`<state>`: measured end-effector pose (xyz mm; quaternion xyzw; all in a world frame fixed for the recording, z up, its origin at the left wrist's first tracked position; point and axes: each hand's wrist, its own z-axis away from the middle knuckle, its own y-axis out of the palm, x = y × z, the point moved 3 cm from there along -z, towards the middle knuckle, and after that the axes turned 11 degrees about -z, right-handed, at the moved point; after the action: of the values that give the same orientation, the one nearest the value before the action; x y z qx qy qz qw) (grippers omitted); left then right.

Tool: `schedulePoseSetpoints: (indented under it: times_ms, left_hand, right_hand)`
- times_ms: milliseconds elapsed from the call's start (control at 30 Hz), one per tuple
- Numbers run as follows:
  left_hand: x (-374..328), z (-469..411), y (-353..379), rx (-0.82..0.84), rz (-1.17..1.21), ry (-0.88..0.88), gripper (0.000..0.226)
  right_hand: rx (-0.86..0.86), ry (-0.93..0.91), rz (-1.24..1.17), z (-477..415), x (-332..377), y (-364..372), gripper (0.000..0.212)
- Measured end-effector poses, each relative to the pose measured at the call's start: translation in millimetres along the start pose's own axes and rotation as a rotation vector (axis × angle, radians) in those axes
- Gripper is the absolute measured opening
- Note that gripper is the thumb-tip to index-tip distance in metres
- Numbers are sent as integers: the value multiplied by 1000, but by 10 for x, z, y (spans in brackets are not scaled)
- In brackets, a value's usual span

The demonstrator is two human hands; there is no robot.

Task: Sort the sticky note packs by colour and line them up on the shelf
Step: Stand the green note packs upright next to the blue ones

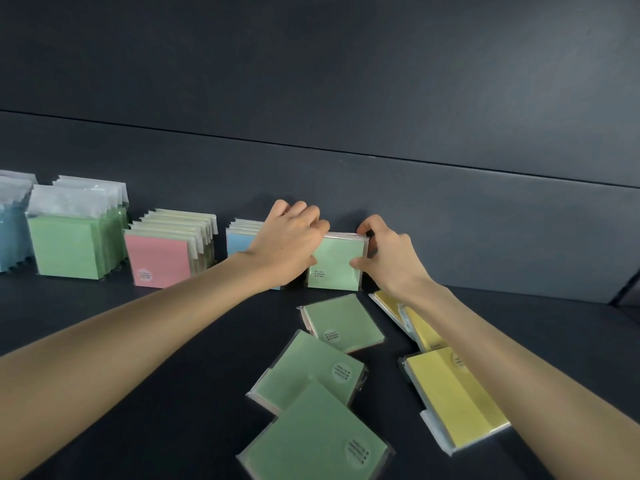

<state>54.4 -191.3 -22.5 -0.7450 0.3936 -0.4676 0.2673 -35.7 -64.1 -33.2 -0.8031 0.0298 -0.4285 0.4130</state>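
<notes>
An upright pale-green, plastic-wrapped sticky note pack [337,263] stands on the dark shelf [173,341], close to its back wall. The left grip [289,237] curls round this pack's left edge, and the right grip [389,252] pinches its right edge. Three flat green packs [308,370] lie in front of it, with flat yellow packs [453,400] to its front right. A blue row [239,242] and a pink-fronted row [157,258] stand left of it.

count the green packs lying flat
3. Near pack at bottom centre; middle pack just behind, partly under it; far pack in front of the upright pack. The arms may hide more.
</notes>
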Motion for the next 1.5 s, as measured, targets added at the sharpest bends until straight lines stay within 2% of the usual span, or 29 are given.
schedulePoseSetpoints:
  times_ms: [200,333,433,500,600,700,867,933,1000,1033,1100,1167,1200,1367,1500]
  left_hand:
    - [0,47,-37,-8,69,-19,35]
    - [2,249,-174,-40,311,-86,32]
    - [-112,455,-182,185,603,-130,44]
    - [-206,552,-139,376,685,-124,56]
    - [-264,588,-94,464,776,-137,64]
    - [-263,583,-110,398,956,-216,58]
    - [-204,610,-338,54,1277,-264,39]
    - [-197,651,-410,2,1351,-269,38]
    - [-188,701,-423,30,1338,-275,49]
    - [-170,741,-394,99,1290,-268,58]
    - [-120,847,-305,338,1113,-188,68]
    - [-95,959,-250,580,944,-28,67]
    - [-95,1000,-242,650,884,51,64]
    - [-75,1016,-220,668,842,228,54]
    - [-51,1056,-198,708,884,194,52]
  right_hand:
    - [26,13,51,67,65,-54,41]
    - [15,-13,90,184,136,-152,36]
    - [41,-13,47,340,154,-218,30]
    - [97,-14,41,457,164,-222,28]
    - [168,-20,54,591,178,-215,30]
    - [193,-19,16,672,199,-208,38]
    - [201,-16,-88,747,254,-205,69]
    - [177,1,-154,766,258,-220,61]
    - [137,11,-257,801,266,-252,36]
    - [117,18,-309,824,262,-269,27]
    - [83,47,-382,867,231,-292,21]
    - [62,66,-443,900,199,-307,18]
    - [55,69,-471,910,189,-309,18]
    - [34,97,-552,936,168,-295,14]
    - [45,122,-626,957,167,-271,13]
